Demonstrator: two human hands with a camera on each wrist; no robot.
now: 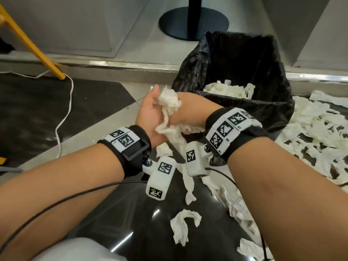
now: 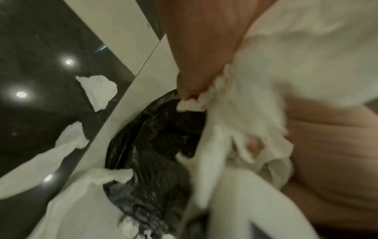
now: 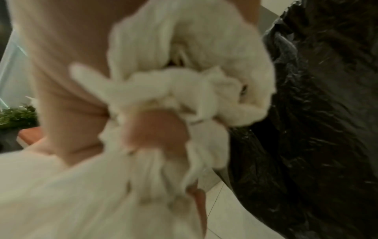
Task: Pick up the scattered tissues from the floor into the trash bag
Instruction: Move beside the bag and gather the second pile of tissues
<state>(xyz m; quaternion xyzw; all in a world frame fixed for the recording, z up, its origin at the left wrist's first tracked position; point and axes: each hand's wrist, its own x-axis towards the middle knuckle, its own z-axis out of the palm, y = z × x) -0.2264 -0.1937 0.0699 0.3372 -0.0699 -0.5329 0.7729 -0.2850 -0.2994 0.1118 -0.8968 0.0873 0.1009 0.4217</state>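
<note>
In the head view both hands meet just left of the black trash bag (image 1: 235, 72) and hold one crumpled wad of white tissues (image 1: 169, 103) between them. My left hand (image 1: 150, 112) cups the wad in its palm with the fingers up round it. My right hand (image 1: 190, 110) grips it from the other side, with strips hanging below the wrists. The right wrist view shows a curled finger (image 3: 155, 129) buried in the tissue (image 3: 184, 48). The open bag holds several tissues (image 1: 227, 89). More tissues litter the dark floor to the right (image 1: 316, 132) and in front (image 1: 184, 227).
A round black pole base (image 1: 194, 21) stands behind the bag. A yellow leg (image 1: 32, 44) and a white cable (image 1: 66, 110) lie to the left. A metal floor strip (image 1: 131, 65) runs across behind the hands. The bag's crumpled side (image 2: 155, 145) is close under my left wrist.
</note>
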